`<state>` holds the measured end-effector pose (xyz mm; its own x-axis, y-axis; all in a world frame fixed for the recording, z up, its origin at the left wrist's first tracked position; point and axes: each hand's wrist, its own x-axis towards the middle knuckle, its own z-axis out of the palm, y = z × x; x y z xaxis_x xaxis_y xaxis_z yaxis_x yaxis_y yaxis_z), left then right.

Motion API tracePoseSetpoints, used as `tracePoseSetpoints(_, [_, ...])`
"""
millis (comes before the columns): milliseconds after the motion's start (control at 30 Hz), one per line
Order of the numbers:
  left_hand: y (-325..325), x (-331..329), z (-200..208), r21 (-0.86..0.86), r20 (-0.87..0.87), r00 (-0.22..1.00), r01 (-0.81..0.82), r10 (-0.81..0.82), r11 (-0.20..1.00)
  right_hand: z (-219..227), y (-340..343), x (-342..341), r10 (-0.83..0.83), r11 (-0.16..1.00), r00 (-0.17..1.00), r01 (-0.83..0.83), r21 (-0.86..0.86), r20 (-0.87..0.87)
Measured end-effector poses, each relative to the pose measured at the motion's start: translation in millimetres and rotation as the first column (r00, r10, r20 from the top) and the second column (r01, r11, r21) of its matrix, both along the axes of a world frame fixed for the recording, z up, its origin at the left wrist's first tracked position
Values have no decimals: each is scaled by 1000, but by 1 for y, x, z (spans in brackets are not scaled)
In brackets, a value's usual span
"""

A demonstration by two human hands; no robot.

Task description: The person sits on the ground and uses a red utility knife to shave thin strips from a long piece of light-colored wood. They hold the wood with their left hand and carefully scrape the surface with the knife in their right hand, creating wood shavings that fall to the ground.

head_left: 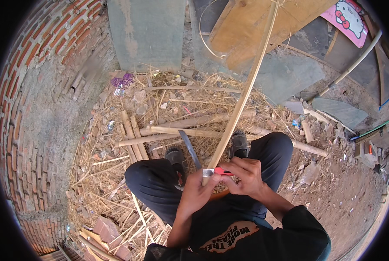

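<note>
A long split bamboo strip [243, 98] runs from between my hands up past the top of the view. My left hand [196, 193] is closed around its near end. In my right hand [245, 176], closed too, is a small red-and-black tool [223, 171]; my fingers cover much of it, so its exact kind is unclear. A pale flat piece [208, 172] shows between the tool and my left thumb, against the strip. Just beyond my left hand lies a machete-like dark blade [189, 147], its handle end hidden.
Bamboo poles [190, 122] and slats [133, 135] lie over straw and shavings beyond my feet. A brick wall [33, 130] rises at left. Grey sheets [146, 35] and a brown board [251, 30] lean at the back. A pale pole [351, 67] slants at right.
</note>
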<state>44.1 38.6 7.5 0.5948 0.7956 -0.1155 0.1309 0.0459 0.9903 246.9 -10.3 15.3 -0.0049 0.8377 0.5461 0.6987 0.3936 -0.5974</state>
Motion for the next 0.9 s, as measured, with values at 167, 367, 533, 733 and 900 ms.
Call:
tracePoseSetpoints(167, [0,-1,6,94,-87,996,-20,28,995,3,1,0,-3,1000,1000,3,1,23])
tracePoseSetpoints(367, [-3,0,15,115,-149,988,-24,42,993,13,0,8,-61,998,996,61,-6,62])
tracePoseSetpoints(533, [-16,-8,11,149,-238,968,-42,77,988,16,15,38,-161,987,986,160,-34,-49])
tracePoseSetpoints(733, [-17,-14,16,72,-298,952,-44,63,996,18,23,50,-189,982,982,190,22,-22])
tracePoseSetpoints(900, [-34,-26,6,82,-321,945,-40,64,996,26,39,78,-264,965,963,263,-23,-53])
